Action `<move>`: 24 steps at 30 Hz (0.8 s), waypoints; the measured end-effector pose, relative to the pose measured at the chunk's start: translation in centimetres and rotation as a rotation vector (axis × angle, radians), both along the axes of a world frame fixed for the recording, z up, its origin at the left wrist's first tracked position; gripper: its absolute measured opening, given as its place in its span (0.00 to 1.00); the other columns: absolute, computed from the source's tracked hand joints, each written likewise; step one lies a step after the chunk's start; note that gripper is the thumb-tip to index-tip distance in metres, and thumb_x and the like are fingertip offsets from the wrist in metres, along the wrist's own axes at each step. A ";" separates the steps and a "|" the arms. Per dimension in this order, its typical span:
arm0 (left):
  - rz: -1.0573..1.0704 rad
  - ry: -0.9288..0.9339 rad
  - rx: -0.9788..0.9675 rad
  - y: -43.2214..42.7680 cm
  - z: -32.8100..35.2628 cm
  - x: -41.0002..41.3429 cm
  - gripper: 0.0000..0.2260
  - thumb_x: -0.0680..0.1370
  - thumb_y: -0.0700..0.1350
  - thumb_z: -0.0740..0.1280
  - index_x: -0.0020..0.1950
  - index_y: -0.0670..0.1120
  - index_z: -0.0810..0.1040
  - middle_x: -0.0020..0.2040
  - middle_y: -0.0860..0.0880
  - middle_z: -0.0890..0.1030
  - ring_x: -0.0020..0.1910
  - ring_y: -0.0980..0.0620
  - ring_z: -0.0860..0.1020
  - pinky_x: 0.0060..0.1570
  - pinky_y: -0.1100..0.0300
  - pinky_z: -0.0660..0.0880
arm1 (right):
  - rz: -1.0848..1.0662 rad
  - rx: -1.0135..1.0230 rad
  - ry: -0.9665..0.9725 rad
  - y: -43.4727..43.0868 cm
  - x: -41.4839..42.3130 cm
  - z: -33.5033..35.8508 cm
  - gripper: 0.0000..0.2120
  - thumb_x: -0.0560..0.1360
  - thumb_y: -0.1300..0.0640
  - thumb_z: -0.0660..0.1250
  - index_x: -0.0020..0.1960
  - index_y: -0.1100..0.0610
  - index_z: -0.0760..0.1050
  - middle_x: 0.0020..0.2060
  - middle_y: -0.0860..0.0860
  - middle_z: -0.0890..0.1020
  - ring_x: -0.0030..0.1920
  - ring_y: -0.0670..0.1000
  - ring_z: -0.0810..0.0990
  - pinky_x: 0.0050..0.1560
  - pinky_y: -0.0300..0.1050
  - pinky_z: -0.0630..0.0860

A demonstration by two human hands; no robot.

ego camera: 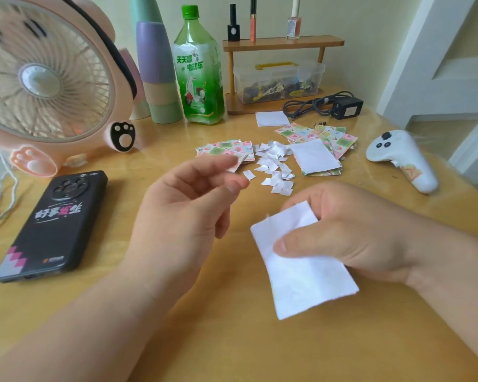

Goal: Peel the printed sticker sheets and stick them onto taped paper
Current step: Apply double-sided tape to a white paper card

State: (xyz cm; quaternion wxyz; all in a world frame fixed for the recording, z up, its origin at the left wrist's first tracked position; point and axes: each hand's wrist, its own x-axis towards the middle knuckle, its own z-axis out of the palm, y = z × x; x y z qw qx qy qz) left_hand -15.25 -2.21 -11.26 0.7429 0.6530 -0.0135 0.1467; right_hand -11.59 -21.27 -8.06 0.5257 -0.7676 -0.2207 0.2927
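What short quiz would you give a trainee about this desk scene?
1. True or false: the person's right grip holds the white rectangular paper sheet.
2. What lies between the left pile of colourful printed sticker sheets and the right pile? A) small white paper scraps B) metal scissors C) a glue stick
3. How many small cosmetic bottles stand on top of the wooden shelf?
Key: 1 true; 2 A; 3 three.
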 end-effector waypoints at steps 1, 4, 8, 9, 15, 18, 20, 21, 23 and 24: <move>0.025 0.031 0.003 -0.2 -0.1 0.1 0.11 0.72 0.35 0.76 0.53 0.45 0.83 0.42 0.43 0.86 0.27 0.49 0.71 0.28 0.58 0.69 | -0.012 0.042 0.030 -0.2 0.1 0.1 0.06 0.70 0.69 0.74 0.36 0.65 0.79 0.31 0.55 0.82 0.30 0.49 0.81 0.30 0.36 0.73; 0.034 0.115 -0.005 -0.5 -0.1 0.1 0.12 0.71 0.42 0.75 0.53 0.42 0.83 0.42 0.41 0.87 0.29 0.47 0.77 0.32 0.56 0.76 | -0.025 0.088 0.080 -0.4 0.4 0.0 0.05 0.68 0.69 0.73 0.40 0.70 0.78 0.35 0.58 0.83 0.33 0.52 0.83 0.32 0.39 0.77; -0.106 0.184 0.072 -0.5 -0.4 -0.1 0.07 0.80 0.44 0.70 0.49 0.43 0.87 0.44 0.42 0.86 0.40 0.45 0.80 0.45 0.50 0.78 | -0.038 0.078 0.080 -0.5 0.7 -0.5 0.12 0.66 0.63 0.71 0.44 0.72 0.78 0.39 0.62 0.84 0.37 0.55 0.84 0.36 0.44 0.78; -0.149 0.196 0.102 -0.5 -0.5 -0.1 0.08 0.78 0.45 0.70 0.48 0.43 0.87 0.45 0.41 0.86 0.42 0.44 0.79 0.47 0.49 0.77 | -0.043 0.082 0.074 -0.5 0.7 -0.5 0.12 0.66 0.64 0.71 0.45 0.72 0.78 0.39 0.64 0.84 0.38 0.56 0.84 0.36 0.45 0.78; -0.234 0.159 0.122 -0.3 -0.3 -0.5 0.08 0.71 0.42 0.69 0.45 0.47 0.88 0.39 0.42 0.83 0.38 0.48 0.78 0.44 0.57 0.75 | -0.047 0.078 0.088 -0.5 1.1 -0.8 0.16 0.67 0.64 0.69 0.53 0.72 0.80 0.51 0.67 0.85 0.49 0.62 0.86 0.46 0.50 0.78; -0.227 0.124 0.131 -0.3 -0.4 -0.5 0.09 0.71 0.42 0.69 0.45 0.50 0.88 0.36 0.48 0.83 0.37 0.50 0.78 0.40 0.64 0.74 | -0.022 0.103 0.123 -0.6 1.1 -0.7 0.14 0.70 0.67 0.69 0.54 0.71 0.81 0.52 0.64 0.85 0.52 0.63 0.85 0.47 0.47 0.80; -0.219 0.106 0.153 -0.2 -0.3 -0.4 0.09 0.71 0.42 0.70 0.45 0.51 0.88 0.36 0.48 0.83 0.37 0.51 0.78 0.39 0.66 0.74 | -0.003 0.126 0.148 -0.6 0.9 -0.6 0.10 0.73 0.71 0.68 0.54 0.70 0.81 0.52 0.63 0.86 0.51 0.59 0.86 0.46 0.44 0.81; -0.210 0.089 0.170 -0.2 -0.4 -0.4 0.09 0.71 0.42 0.69 0.45 0.51 0.89 0.36 0.49 0.83 0.37 0.51 0.78 0.40 0.65 0.74 | 0.006 0.139 0.159 -0.7 0.9 -0.6 0.10 0.75 0.73 0.66 0.54 0.70 0.82 0.52 0.62 0.86 0.50 0.57 0.86 0.45 0.43 0.81; -0.183 0.031 0.241 -0.2 -0.4 -0.6 0.09 0.72 0.42 0.69 0.47 0.51 0.88 0.37 0.50 0.83 0.38 0.51 0.79 0.42 0.62 0.75 | 0.009 0.162 0.190 -0.6 0.8 -0.6 0.10 0.74 0.73 0.66 0.53 0.69 0.82 0.50 0.61 0.86 0.48 0.56 0.86 0.44 0.43 0.81; -0.166 -0.019 0.316 -0.2 -0.4 -0.7 0.10 0.73 0.42 0.69 0.48 0.51 0.88 0.38 0.51 0.83 0.39 0.51 0.79 0.43 0.61 0.76 | 0.001 0.168 0.206 -0.6 0.9 -0.6 0.10 0.73 0.72 0.68 0.53 0.69 0.82 0.50 0.63 0.86 0.48 0.56 0.86 0.45 0.44 0.81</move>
